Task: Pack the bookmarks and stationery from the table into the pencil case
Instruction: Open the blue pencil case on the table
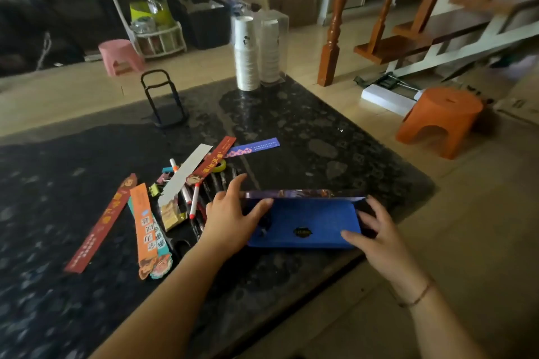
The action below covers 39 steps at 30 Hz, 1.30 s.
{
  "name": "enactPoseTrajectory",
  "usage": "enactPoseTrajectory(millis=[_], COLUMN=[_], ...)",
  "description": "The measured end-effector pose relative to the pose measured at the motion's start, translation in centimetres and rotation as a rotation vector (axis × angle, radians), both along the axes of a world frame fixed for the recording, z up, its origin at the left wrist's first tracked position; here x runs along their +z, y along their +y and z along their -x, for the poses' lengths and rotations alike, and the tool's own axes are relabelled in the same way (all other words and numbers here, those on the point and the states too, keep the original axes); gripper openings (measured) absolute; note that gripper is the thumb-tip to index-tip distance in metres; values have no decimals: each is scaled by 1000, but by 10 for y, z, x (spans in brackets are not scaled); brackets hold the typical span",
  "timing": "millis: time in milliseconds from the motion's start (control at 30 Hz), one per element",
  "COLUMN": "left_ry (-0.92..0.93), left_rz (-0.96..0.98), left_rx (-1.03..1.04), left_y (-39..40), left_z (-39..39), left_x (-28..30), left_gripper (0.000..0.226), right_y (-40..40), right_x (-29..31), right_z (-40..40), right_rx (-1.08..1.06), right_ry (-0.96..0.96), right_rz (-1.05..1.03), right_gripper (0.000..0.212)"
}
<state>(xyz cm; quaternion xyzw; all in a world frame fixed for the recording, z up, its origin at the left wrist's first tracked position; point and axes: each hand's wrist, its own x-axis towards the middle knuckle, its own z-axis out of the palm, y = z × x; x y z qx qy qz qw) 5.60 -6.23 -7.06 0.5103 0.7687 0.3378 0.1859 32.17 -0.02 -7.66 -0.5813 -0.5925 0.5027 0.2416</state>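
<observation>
Both hands on the blue case (303,223) at the near table (320,140) edge.

The left hand (233,213) curls its thumb over the case's left end, fingers behind the raised lid; the right hand (376,232) holds the right end, fingers spread and bent — the case between them. Bookmarks (145,227), pens (194,201) and clips (156,188) lie scattered just left, a purple bookmark (253,147) farther back.

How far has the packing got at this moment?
Nothing looks packed yet. Both hands, left hand and right hand, are on the blue pencil case, apparently opening it. The bookmarks, pens and clips all lie on the table, left to pack.
</observation>
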Motion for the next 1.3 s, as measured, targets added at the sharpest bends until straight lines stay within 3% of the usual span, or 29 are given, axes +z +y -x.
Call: enactPoseTrajectory(millis=[167, 267, 433, 700, 933, 1067, 1167, 1300], left_ry=[136, 196, 115, 454, 515, 573, 587, 608], left_rz=[-16, -21, -9, -42, 40, 39, 36, 28], left_rx=[60, 60, 66, -134, -303, -285, -287, -289], left_y=[31, 54, 92, 70, 43, 48, 55, 63], left_z=[2, 6, 7, 23, 23, 25, 25, 23], left_x=[-4, -16, -18, -25, -31, -27, -25, -26], left_gripper=[20, 20, 56, 56, 106, 102, 101, 99], right_y=[14, 28, 54, 65, 59, 60, 61, 65], right_x=[-2, -11, -10, -6, -8, -14, -19, -22], right_z=[5, 5, 13, 21, 17, 14, 14, 9], right_rx=[-115, -151, -170, -121, -114, -147, -187, -312], right_ry=[-308, -375, -491, -648, -662, -664, -606, -511], right_rz=[-235, -372, -530, -571, -610, -689, -764, -848], right_gripper=[13, 17, 9, 27, 29, 28, 14, 17])
